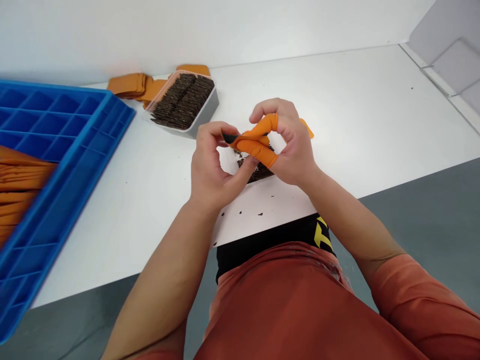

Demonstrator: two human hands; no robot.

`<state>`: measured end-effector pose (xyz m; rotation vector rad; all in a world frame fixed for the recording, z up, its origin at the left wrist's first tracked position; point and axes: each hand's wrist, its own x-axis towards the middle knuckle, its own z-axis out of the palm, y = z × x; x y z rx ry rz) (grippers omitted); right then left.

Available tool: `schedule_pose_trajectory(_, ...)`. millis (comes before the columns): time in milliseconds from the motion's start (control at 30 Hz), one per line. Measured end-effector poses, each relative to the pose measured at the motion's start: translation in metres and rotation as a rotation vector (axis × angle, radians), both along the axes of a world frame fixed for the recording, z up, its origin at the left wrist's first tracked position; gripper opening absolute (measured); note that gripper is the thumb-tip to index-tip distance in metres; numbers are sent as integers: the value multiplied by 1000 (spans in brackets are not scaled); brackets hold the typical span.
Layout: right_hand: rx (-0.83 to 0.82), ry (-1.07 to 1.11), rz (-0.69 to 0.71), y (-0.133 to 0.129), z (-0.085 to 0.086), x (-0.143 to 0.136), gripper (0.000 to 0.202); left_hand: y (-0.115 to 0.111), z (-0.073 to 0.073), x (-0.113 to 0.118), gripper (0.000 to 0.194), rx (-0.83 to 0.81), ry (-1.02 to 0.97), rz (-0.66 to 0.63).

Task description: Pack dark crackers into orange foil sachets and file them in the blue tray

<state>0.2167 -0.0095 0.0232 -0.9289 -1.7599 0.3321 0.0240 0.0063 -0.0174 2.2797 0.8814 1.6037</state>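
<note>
My left hand (210, 172) pinches one end of a small orange packet (233, 140), whose dark inner side faces up at the left. Orange finger cots cover the thumb and forefinger of my right hand (296, 142), which close on the packet's other end. Whether a piece is inside the packet I cannot tell. Just below both hands is a small container of thin dark brown pieces (262, 172), partly hidden by the fingers. Another orange piece (306, 128) shows behind my right hand.
A clear tub (204, 117) packed with thin dark pieces stands at the back left. Flat orange packets (127, 85) lie behind it. At the far left, a blue crate (93, 135) holds several orange packets (22, 185). Dark crumbs (260, 214) dot the white table (375, 110).
</note>
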Motion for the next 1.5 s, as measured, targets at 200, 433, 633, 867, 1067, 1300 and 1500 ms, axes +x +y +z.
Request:
schedule_pose_trajectory(200,-15,108,128,3,-7,-7,45,-8,-2,9,68,-64,7,-31)
schedule_pose_trajectory(433,99,96,311,5,-10,-3,55,-5,1,11,54,-50,-84,-16)
schedule_pose_trajectory(633,101,-40,315,1,-5,2,55,-1,0,11,59,5,-133,6)
schedule_pose_trajectory(867,74,26,350,1,-2,6,30,-7,5,8,53,-60,-78,35)
schedule_pose_trajectory(1067,47,-99,145,-1,5,10,21,-7,8,6,52,-17,-51,144)
schedule_pose_trajectory(1300,71,-298,78,7,1,19,29,2,-6,1,74,15,3,177)
schedule_pose_trajectory(1500,165,-259,-3,12,0,23,25,-5,0,3,63,-86,-81,82)
